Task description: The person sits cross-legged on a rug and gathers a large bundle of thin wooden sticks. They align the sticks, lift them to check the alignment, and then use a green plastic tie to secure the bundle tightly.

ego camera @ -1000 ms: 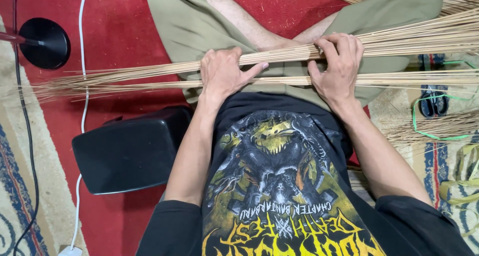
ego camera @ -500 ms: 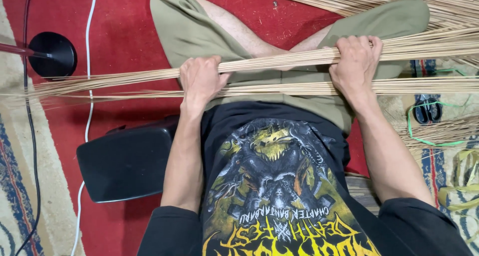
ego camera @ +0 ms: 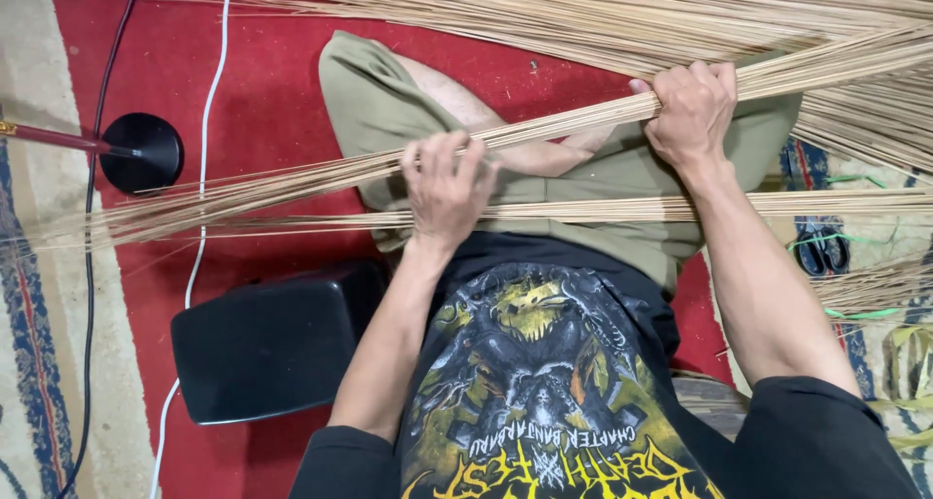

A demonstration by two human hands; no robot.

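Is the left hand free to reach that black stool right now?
Probably not as things stand. The left hand is closed around the raised stick bundle, and so is the right hand. The black stool sits just below the left forearm with nothing between them, so it would need to let go first.

Home floor used as a craft spot. Person sits cross-legged on a red carpet [ego camera: 272,81] with patterned rugs [ego camera: 39,295] at the edges. Heaps of thin tan sticks [ego camera: 603,13] lie all around, more off to the side by scissors [ego camera: 824,251] and green string [ego camera: 860,314]. Cables [ego camera: 202,169] trail over the floor past a round black stand base [ego camera: 144,151] and a black box [ego camera: 267,348].
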